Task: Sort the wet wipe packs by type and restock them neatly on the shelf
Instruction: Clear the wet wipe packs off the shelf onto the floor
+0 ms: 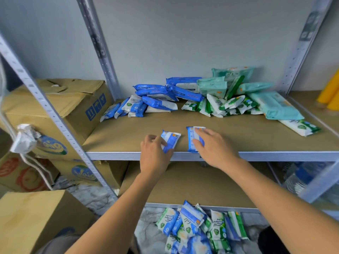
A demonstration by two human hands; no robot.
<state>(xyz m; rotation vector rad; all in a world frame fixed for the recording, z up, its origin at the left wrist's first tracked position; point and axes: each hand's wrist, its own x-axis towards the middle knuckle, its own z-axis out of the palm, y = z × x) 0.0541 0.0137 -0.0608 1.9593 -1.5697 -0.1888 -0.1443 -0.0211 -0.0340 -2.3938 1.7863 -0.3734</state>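
1. The left hand (154,154) is curled round the near left edge of a small blue-and-white pack (172,139), which is pinched between thumb and fingers.
2. The right hand (216,147) is laid over a second blue-and-white pack (191,138) with fairly straight fingers. The pack is pressed down, not clasped, as far as can be judged.
3. Both packs are found at the front of the shelf (128,136), just behind its metal lip. They lie side by side, near each other but apart.
4. Each pack's long axis runs front to back, roughly away from the person. The first is tilted slightly to the right, and the second is squarer to the shelf edge.
5. Each pack lies directly under its own hand, so neither hand is the nearer. It is judged that the coming move turns on closing the bare gap between the two packs.
6. The packs are seen as flat, soft pouches, blue down the sides, with a white panel and a small orange mark.
7. Further back, a blue heap (157,97) lies to the left, a green-and-white heap (220,106) to the right, and teal packs (212,87) behind that.
8. More mixed packs (194,226) are left on the floor below, so the sorting is judged far from finished.
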